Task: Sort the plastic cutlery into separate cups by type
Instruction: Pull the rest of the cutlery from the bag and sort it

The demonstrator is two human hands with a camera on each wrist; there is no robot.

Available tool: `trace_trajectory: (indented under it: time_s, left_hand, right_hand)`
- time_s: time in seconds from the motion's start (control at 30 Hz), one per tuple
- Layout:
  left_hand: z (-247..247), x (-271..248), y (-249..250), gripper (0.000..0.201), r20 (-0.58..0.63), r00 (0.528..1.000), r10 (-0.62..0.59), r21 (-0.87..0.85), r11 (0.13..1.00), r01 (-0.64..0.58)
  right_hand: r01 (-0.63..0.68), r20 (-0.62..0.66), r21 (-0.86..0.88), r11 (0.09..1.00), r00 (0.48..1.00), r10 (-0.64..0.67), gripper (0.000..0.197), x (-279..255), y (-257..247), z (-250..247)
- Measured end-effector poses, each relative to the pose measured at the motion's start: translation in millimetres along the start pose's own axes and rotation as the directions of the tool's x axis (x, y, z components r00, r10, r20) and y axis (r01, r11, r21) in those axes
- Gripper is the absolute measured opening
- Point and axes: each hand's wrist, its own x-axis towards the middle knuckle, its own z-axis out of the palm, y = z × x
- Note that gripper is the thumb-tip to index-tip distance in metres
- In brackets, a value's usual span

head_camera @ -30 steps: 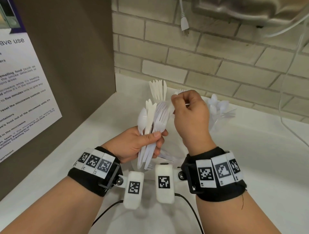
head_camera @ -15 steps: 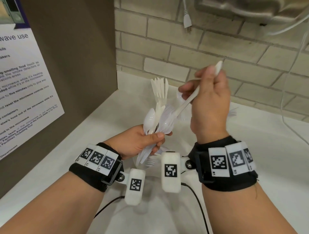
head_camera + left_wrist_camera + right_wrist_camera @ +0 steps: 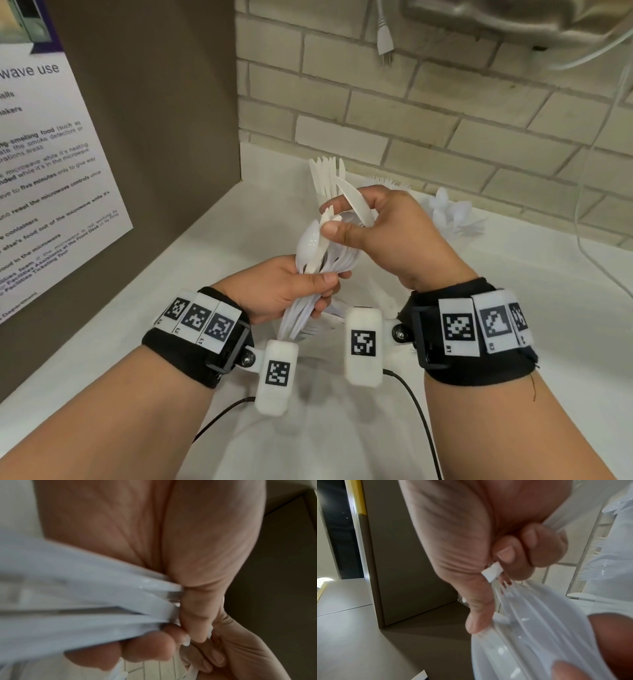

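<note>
My left hand [image 3: 325, 291] grips a mixed bundle of white plastic cutlery [image 3: 310, 253] by the handles, with spoon bowls and fork heads fanned upward. In the left wrist view the handles [image 3: 85, 601] cross my curled fingers. My right hand [image 3: 327, 221] is at the top of the bundle. Its thumb and forefinger pinch the tip of one piece, and its other fingers keep a knife [image 3: 354, 204] tucked, blade up. The knife's handle end [image 3: 491, 572] shows in the right wrist view, beside the bundle [image 3: 522, 628].
Behind the hands, sorted cutlery stands by the brick wall: knives [image 3: 323, 178], forks [image 3: 387, 180] and spoons [image 3: 452, 216], with their cups hidden. More white pieces [image 3: 308, 329] lie under my hands. A brown panel with a poster [image 3: 51, 171] borders the left.
My right hand lifted a piece up out of the bundle, then came back down to the bundle's top with a knife tucked in its fingers. The left hand stayed in place.
</note>
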Motion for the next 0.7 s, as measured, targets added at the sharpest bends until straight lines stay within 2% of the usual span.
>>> trace_trajectory:
  time_s: [0.2, 0.33, 0.4, 0.43, 0.5, 0.57, 0.7]
  left_hand:
    - [-2.0, 0.9, 0.4, 0.049, -0.031, 0.999, 0.019, 0.069, 0.997, -0.017]
    - [-6.9, 0.4, 1.7, 0.054, -0.035, 0.999, 0.016, 0.101, 0.995, -0.012]
    - [-7.7, -0.1, 1.6, 0.053, -0.033, 0.999, 0.012, 0.129, 0.992, -0.007]
    - [-7.4, -0.3, 1.7, 0.049, -0.031, 0.999, 0.006, 0.145, 0.989, -0.001]
    - [-4.8, -0.5, 2.9, 0.027, -0.027, 1.000, 0.003, 0.175, 0.985, 0.002]
    - [-1.7, -0.3, 3.2, 0.016, -0.051, 0.999, 0.011, 0.206, 0.978, -0.001]
    - [-3.5, 0.1, 0.7, 0.031, -0.093, 0.995, 0.032, 0.251, 0.968, -0.008]
  right_hand:
    - [0.029, -0.127, 0.081, 0.996, 0.992, -0.018, 0.017, 2.4, 4.2, 4.9]
    - [0.011, -0.182, 0.160, 0.987, 0.983, 0.019, 0.016, 1.0, 4.8, 5.4]
    - [-0.022, -0.109, 0.177, 0.984, 0.993, 0.042, 0.006, -1.0, 4.7, 3.5]
    - [-0.041, -0.058, 0.178, 0.983, 0.997, 0.052, 0.008, -1.9, 4.4, 2.3]
    - [-0.077, 0.018, 0.153, 0.985, 0.997, 0.075, 0.017, -2.8, 5.8, 1.5]
    - [-0.083, 0.008, 0.149, 0.985, 0.997, 0.082, 0.013, -3.5, 4.2, 1.8]
    - [-0.073, -0.124, 0.227, 0.971, 0.987, 0.103, 0.007, -1.7, 1.0, 2.3]
